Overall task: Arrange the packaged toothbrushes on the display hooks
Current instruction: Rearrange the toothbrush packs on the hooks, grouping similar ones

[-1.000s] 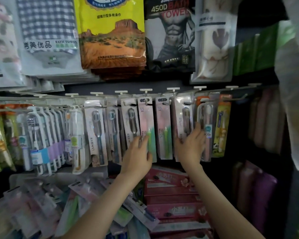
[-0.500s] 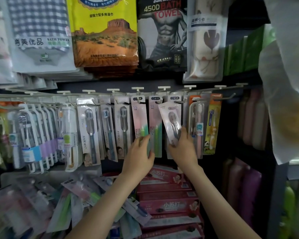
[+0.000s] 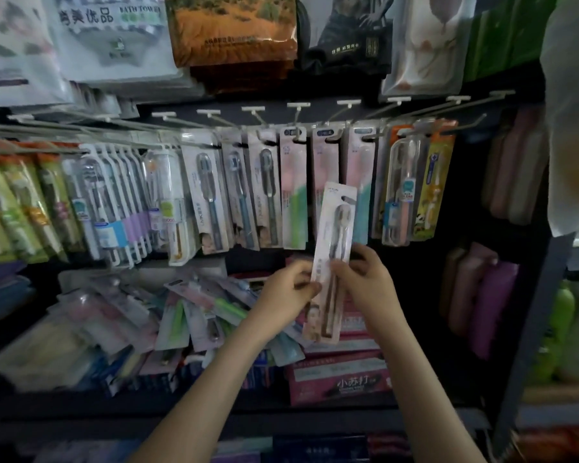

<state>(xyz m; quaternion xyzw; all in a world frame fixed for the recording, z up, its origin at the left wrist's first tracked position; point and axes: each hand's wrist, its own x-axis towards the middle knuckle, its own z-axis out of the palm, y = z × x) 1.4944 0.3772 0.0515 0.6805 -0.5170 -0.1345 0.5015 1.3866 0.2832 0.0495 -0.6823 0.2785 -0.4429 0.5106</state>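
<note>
On my feed, the dark shelf [image 3: 81,412] under the rack carries a loose heap of carded toothbrush packs in pink, green and clear plastic [image 3: 188,315]. Just to its right, red printed cartons [image 3: 341,379] are stacked flat. Above, the row of white-tipped wire display hooks [image 3: 298,116] is hung with toothbrush packs side by side [image 3: 264,195]: grey-handled ones, pink-and-green sleeves, and an orange-topped clear case at the right end. Bagged bath towels [image 3: 231,38] hang over the rack.

The pale pink carded toothbrush pack with two dark brushes [image 3: 335,228] is off the hooks. It stands nearly upright, its top leaning slightly right, in front of the lower ends of the hanging pink sleeves. My left hand [image 3: 288,289] pinches its left edge between thumb and fingers. My right hand [image 3: 368,279] has its fingers curled onto the right edge at about the same height. Both forearms rise from the bottom of the view.
</note>
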